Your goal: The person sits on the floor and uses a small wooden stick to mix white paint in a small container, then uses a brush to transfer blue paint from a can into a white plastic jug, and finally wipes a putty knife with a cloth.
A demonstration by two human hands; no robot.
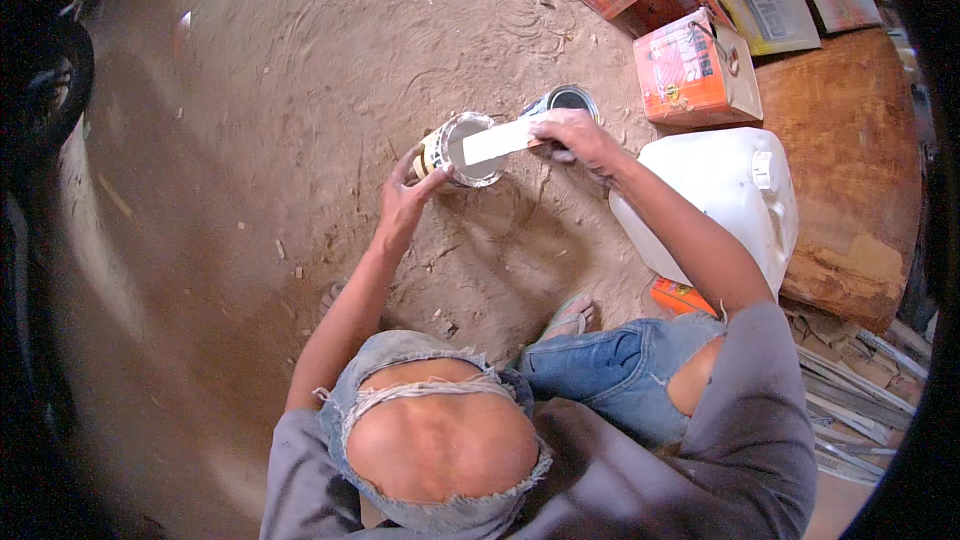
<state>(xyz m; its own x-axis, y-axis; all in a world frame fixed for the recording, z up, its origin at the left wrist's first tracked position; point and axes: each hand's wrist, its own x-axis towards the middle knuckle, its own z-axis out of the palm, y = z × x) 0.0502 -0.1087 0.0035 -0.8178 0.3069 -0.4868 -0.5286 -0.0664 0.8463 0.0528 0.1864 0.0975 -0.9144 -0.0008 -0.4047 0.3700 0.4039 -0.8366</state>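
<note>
My left hand [408,190] is closed round the near left side of an open paint can [432,154], which tilts toward the right. Its rim is smeared with pale paint, and greyish-white paint shows inside. In my right hand [578,140] is a flat white stick [497,143], gripped at its right end. The stick's left end reaches over the can's mouth; whether it touches the paint I cannot tell. Just behind my right hand stands a second, smaller open can [568,100], dark inside and partly hidden by the hand.
A big white plastic jerrycan [712,202] stands right of my right forearm. Beyond it are an orange and white square tin [695,70], a yellow and white tin [765,2] and a brown wooden board [850,170]. Metal strips [850,400] lie at the lower right. The dirt floor [270,90] is sandy.
</note>
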